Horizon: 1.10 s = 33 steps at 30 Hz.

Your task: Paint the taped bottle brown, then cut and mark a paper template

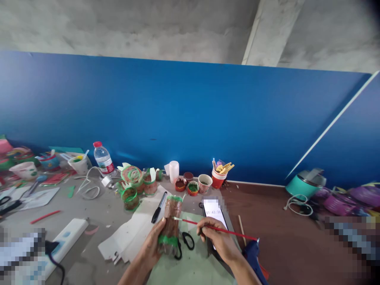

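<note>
My left hand [152, 247] is wrapped around a plastic bottle [171, 225] painted brown with green bands, held upright over a pale green sheet [192, 269]. My right hand [216, 237] pinches a thin red-handled paintbrush [213, 228], whose tip touches the upper part of the bottle. Black scissors [186, 241] lie on the green sheet just behind the bottle. A black marker [159, 207] rests on white paper left of it.
Small paint cups [192, 187] and a red cup of sticks [219, 176] stand by the blue wall. Other decorated bottles [133, 184], a water bottle [103, 159], a phone [215, 213], a blue glue gun [252, 253] and a teal cooker [305, 184] surround the spot.
</note>
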Tool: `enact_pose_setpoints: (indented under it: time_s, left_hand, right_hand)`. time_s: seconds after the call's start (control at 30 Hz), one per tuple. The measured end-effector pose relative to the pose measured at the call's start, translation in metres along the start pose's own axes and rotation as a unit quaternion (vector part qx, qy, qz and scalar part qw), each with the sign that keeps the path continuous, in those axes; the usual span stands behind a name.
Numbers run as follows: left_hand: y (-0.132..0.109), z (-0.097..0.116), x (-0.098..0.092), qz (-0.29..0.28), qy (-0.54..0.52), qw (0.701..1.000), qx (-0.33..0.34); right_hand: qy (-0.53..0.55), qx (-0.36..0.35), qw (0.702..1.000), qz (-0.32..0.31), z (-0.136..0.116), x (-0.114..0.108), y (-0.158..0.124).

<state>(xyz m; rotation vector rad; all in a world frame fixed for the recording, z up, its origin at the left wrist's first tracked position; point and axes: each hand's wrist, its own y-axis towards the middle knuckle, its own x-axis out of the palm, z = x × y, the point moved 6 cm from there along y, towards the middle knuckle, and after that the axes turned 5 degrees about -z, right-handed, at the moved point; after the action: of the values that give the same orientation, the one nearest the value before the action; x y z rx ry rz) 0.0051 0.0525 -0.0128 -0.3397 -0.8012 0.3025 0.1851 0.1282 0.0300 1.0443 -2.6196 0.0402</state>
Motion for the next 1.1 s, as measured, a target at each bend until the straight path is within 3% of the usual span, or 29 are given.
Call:
enact_pose_setpoints:
  time_s: [0.13,0.33,0.6,0.73,1.1]
  left_hand:
    - [0.003,-0.002,-0.002,-0.021,0.004,1.000,0.002]
    - [0.002,-0.001,-0.005,-0.003,0.010,1.000,0.011]
    - [0.003,-0.001,-0.003,-0.016,0.009,1.000,0.016]
    - [0.002,0.000,-0.003,-0.025,0.021,0.999,0.020]
    - [-0.002,0.002,0.001,0.001,0.021,1.000,0.017]
  right_hand:
    - [0.006,-0.001,1.000,0.003,-0.001,0.002,0.000]
    - [0.152,-0.025,0.986,0.062,-0.004,-0.004,0.000]
    - [0.074,0.010,0.994,0.086,0.013,-0.004,0.002]
    - [0.126,-0.002,0.985,0.120,0.008,-0.010,0.002]
    - [0.122,-0.008,0.987,0.104,0.007,-0.008,0.003]
